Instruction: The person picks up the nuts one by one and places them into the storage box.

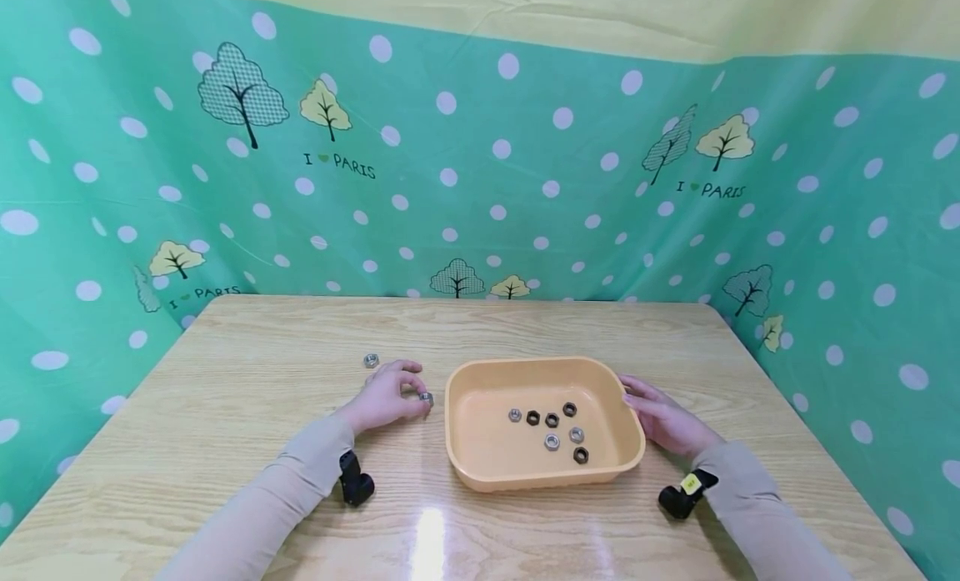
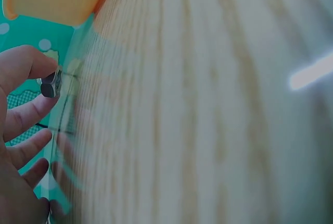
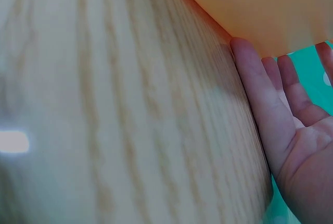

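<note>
My left hand (image 1: 387,395) pinches a silver hex nut (image 1: 426,398) between thumb and index finger, just left of the orange plastic basin (image 1: 480,481). In the left wrist view the nut (image 2: 50,84) shows at the fingertips, while the other fingers are spread apart. Behind that hand, a second silver nut (image 1: 371,360) lies on the table. Against the basin's right wall rests my right hand (image 1: 667,416), its fingers fairly straight in the right wrist view. Inside the basin are several nuts, such as a silver nut (image 1: 552,442) and a black nut (image 1: 581,455).
A light wood-grain table (image 1: 300,335) carries everything. Its back edge meets a green dotted curtain (image 1: 480,222), which also hangs along both sides. Each wrist wears a small black camera, seen as the left camera (image 1: 356,479) and the right camera (image 1: 684,496).
</note>
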`<state>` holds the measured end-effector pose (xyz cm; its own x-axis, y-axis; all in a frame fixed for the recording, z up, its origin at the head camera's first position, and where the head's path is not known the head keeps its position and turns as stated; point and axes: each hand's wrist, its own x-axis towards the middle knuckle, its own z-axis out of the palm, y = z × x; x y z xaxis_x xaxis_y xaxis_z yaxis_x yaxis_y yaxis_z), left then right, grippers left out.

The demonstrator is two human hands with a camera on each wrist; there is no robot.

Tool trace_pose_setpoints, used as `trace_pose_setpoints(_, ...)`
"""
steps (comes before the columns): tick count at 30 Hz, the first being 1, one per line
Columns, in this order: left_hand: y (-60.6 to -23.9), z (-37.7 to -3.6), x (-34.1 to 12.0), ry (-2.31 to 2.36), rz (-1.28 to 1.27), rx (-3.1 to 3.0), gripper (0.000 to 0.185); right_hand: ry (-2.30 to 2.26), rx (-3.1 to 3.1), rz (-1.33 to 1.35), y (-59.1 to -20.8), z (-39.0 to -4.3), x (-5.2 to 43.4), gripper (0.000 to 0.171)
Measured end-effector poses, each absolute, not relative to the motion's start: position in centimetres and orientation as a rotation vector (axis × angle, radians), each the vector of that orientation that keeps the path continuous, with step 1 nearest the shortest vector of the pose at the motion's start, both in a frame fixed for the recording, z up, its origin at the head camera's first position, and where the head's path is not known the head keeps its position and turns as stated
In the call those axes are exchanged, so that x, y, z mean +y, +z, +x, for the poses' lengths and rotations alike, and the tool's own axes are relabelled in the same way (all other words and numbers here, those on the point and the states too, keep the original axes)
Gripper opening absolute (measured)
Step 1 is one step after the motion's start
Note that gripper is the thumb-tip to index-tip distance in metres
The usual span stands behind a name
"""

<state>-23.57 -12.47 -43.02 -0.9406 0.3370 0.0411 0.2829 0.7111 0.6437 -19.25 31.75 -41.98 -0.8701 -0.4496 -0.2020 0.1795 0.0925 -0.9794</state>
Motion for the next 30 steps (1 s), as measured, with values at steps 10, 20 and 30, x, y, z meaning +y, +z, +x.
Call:
trace_pose_setpoints(10,-42.76,-23.45,-12.64,1.104,0.498,2.819,0.011,-1.838,1.915,-0.248,-41.84,-19.09,31.64,0.061)
trace_pose_setpoints(20,-42.71,-23.67,-12.89,1.158,0.487,2.798,0.009,-1.840,1.915,-0.245,-41.75,-19.10,31.59,0.064)
trace_pose_setpoints(30,-42.36,-23.64,-12.99,1.164,0.550,2.826,0.008,-1.844,1.913,-0.262,-41.98,-19.14,31.72,0.060)
